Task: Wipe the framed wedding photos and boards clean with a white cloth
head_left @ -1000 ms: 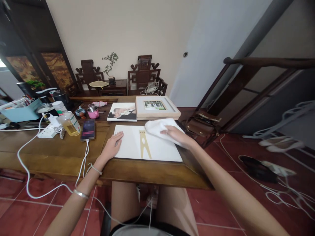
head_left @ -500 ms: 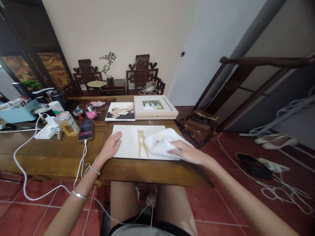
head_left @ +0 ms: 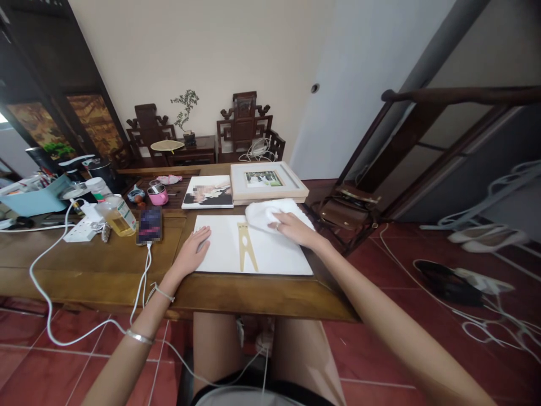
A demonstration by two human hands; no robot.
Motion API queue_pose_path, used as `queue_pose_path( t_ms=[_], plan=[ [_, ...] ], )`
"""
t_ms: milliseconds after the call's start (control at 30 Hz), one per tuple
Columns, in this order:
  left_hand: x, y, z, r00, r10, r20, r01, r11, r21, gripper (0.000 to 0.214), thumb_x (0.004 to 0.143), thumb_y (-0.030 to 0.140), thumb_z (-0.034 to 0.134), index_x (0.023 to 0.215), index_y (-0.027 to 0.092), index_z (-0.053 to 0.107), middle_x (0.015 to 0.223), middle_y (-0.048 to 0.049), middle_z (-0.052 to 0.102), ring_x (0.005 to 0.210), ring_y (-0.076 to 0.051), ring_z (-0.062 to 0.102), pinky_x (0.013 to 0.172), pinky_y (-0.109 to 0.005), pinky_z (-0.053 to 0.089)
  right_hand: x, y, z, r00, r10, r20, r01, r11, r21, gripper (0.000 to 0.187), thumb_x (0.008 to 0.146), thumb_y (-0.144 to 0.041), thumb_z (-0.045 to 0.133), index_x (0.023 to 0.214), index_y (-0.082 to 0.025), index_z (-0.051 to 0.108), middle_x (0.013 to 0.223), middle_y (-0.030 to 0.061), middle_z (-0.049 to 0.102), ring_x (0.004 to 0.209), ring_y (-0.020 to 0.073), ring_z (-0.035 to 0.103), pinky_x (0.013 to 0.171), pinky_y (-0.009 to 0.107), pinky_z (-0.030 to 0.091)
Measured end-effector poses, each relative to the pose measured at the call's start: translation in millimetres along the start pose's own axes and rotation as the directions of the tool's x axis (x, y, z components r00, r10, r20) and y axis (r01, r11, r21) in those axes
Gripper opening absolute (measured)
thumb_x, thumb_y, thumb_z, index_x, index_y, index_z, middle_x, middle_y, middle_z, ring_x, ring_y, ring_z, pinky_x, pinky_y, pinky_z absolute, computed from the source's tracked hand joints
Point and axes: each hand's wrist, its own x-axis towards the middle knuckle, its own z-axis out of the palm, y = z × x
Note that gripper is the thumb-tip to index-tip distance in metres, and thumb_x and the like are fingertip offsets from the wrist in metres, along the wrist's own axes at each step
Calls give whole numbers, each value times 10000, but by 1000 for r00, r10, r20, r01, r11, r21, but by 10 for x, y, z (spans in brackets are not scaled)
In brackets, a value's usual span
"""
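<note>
A white canvas picture (head_left: 220,248) with a yellowish long-legged figure painted on it lies flat at the table's front edge. My left hand (head_left: 195,248) rests on its left edge, fingers stretched out. At the upper right corner of the canvas, my right hand (head_left: 291,228) is closed on a fluffy white cloth (head_left: 260,214), pressing it down. The cloth covers that corner and reaches toward the framed picture (head_left: 270,179) behind. Beside that frame lies a second canvas (head_left: 208,192) with a blurred picture.
Left on the wooden table (head_left: 105,268) are a phone (head_left: 149,225) on a white cable, a bottle of yellow liquid (head_left: 118,215), a power strip (head_left: 84,225), a pink cup (head_left: 158,194) and a blue box (head_left: 38,194). A wooden chair (head_left: 380,101) stands at the right.
My right hand has moved the white cloth away from me and slightly left, from the lower right of the canvas to its upper right corner. My left hand stays in place.
</note>
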Motion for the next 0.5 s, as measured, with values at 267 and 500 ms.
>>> queue_pose_path(
  t_ms=[267, 500],
  plan=[
    [-2, 8, 19, 1000, -10, -4, 10, 1000, -4, 431, 892, 330, 404, 1267, 175, 550, 1396, -91, 473, 1341, -225, 376, 1144, -469, 226, -1181, -300, -145, 950, 29, 311, -7, 997, -73, 386, 754, -448, 489, 994, -219, 686, 1282, 94, 568, 1301, 358, 336, 1061, 459, 260],
    [2, -7, 25, 1000, 4, -1, -4, 1000, 13, 436, 901, 339, 392, 1275, 172, 541, 1398, -96, 470, 1342, -219, 373, 1144, -466, 221, -1186, -211, -221, 952, 112, 284, -135, 989, 63, 379, 671, -482, 564, 894, -208, 699, 1104, 77, 651, 1093, 347, 510, 987, 426, 351]
  ],
)
